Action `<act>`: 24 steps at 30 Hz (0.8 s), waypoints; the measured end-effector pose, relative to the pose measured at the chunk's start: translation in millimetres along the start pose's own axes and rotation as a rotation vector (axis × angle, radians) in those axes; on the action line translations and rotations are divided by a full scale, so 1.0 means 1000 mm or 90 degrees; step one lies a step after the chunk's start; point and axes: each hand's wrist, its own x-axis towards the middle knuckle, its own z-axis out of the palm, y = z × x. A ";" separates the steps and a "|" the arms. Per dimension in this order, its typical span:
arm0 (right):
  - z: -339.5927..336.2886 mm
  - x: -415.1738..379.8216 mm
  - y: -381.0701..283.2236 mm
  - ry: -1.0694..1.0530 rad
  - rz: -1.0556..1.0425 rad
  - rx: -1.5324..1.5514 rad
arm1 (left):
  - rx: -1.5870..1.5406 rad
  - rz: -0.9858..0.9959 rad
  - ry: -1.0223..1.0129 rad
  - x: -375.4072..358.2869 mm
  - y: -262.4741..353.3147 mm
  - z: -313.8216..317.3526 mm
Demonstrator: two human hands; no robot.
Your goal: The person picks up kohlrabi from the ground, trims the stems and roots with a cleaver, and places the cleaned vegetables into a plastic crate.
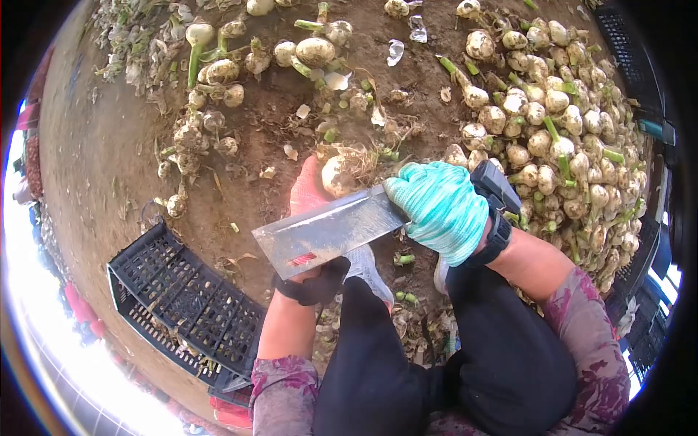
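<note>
My right hand (440, 211), in a turquoise knit glove, is closed round the handle of a wide metal cleaver (331, 229). The blade reaches left and lies across the view above my left wrist. My left hand (307, 190), in a coral glove, is partly hidden behind the blade and holds a garlic bulb (339, 175). Roots stick out from the right side of this bulb, close to the blade's upper edge. Dirt and a small red mark show on the blade.
A large heap of garlic bulbs (560, 138) fills the right side. More loose bulbs (315, 51) lie at the top and upper left on bare soil. A black plastic crate (189, 291) stands at the lower left. Cut green stems (403, 259) lie near my feet.
</note>
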 end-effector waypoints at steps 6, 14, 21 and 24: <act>0.006 0.000 0.011 -0.001 0.020 0.028 | -0.165 -0.073 0.068 -0.008 -0.014 0.000; 0.023 0.004 0.030 0.074 0.012 0.052 | -0.591 -0.106 -0.051 -0.011 -0.013 0.004; -0.007 0.000 0.048 0.192 0.524 0.460 | -0.279 -0.134 -0.028 -0.004 0.017 0.017; -0.006 0.006 0.024 0.021 0.528 0.658 | -0.235 -0.132 -0.006 -0.001 0.012 0.029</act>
